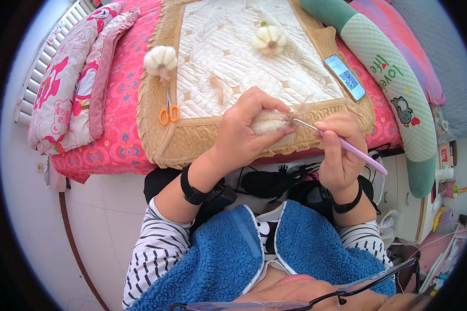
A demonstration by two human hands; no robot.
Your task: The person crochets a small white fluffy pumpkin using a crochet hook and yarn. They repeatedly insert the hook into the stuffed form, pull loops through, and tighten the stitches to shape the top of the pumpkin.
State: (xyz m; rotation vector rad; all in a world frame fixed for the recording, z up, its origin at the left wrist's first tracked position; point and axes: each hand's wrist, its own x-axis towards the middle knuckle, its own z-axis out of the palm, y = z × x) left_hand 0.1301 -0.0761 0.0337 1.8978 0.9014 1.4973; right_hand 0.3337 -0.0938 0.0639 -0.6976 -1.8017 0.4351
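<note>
My left hand (253, 120) pinches a cream fluffy yarn ball (270, 122), ribbed like a pumpkin, with loose brownish strands at its right end. A crochet hook (348, 147) with a pink-purple handle is in my right hand (340, 151); its metal tip touches the strands. Two similar cream pumpkin shapes lie farther off: one at the left (160, 61) with a brownish tail of yarn, and one (270, 40) with a small green tip at the back. Orange-handled scissors (169, 110) lie below the left one. A loose tuft of brownish yarn (217, 88) rests between them.
A white quilted mat (233, 70) with a tan border covers part of a bed with a pink patterned sheet (120, 101). A lit phone (345, 77) lies at the mat's right edge, beside a long green bolster (397, 77). Folded pink-and-white bedding (74, 85) is at the left.
</note>
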